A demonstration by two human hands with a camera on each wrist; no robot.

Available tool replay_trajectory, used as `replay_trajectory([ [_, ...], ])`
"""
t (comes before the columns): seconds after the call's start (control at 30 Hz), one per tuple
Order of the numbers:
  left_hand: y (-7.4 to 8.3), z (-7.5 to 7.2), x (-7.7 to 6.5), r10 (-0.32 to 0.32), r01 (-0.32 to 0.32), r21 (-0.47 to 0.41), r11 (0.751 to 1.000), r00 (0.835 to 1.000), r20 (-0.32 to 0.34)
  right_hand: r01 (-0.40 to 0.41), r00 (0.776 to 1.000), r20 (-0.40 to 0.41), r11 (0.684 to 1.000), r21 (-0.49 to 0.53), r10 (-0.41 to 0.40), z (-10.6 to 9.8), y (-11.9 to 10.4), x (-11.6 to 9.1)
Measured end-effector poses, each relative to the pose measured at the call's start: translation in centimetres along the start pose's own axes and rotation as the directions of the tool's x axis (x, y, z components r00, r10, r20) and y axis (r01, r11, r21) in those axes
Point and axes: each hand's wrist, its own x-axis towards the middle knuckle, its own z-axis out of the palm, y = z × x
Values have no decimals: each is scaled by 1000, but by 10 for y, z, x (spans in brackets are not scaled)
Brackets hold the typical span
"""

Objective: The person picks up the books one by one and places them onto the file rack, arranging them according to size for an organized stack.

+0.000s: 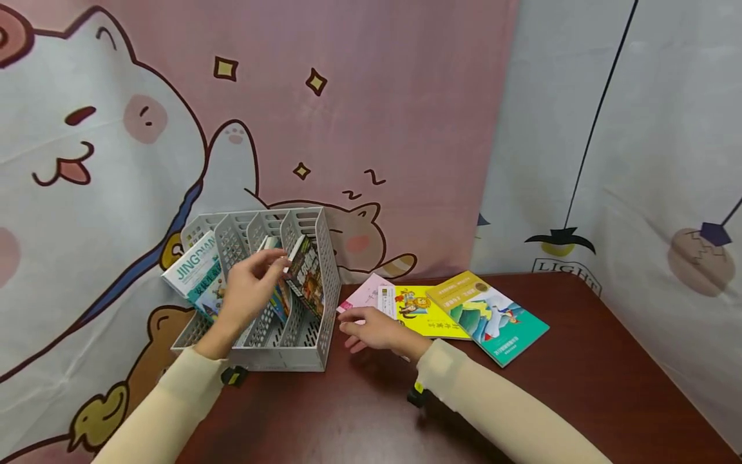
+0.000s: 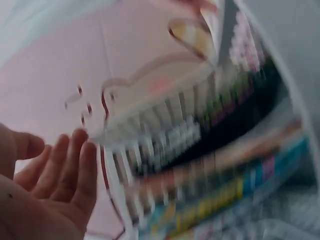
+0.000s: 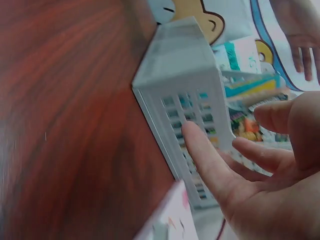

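Note:
A light grey file rack [image 1: 280, 356] with several slots stands on the table. My left hand [image 1: 250, 283] hovers over its front, fingers loosely bent with nothing between them. Close by in the right slot leans a dark book [image 1: 310, 277]. A book with a blue and yellow spine [image 2: 240, 190] stands in the slot beside it, and a white and teal book [image 1: 203, 274] leans in the left part. Right of the rack my right hand [image 1: 377, 332] is held above the table, fingers relaxed and holding nothing. Just behind it lies a pink book [image 1: 368, 293], partly covered.
A yellow book [image 1: 429, 316] overlaps the pink one, and a green and gold book [image 1: 493, 316] lies across its right end. Everything rests on a dark red-brown table [image 1: 371, 419]. A printed cloth [image 1: 400, 129] hangs right behind the rack.

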Motion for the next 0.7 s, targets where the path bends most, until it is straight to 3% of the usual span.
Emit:
replay_trajectory([
  [0.07,6,14,-5,-38,47,-76,996,993,110,-6,1000,-14,1000,14,7,-11,0,-7],
  [0.17,14,36,-13,-69,102,-152,983,976,205,1,1000,-22,1000,31,-1,-26,1,-18],
  [0.37,30,75,-20,-59,116,-196,974,959,276,-30,996,-83,999,-38,27,-62,-2,-45],
  [0.47,34,98,-21,-57,128,-204,971,945,323,-67,988,-139,997,-23,63,-82,1,-60],
  [0.7,31,151,-28,-91,194,-217,957,908,410,-131,966,-226,991,7,129,-116,15,-107],
])
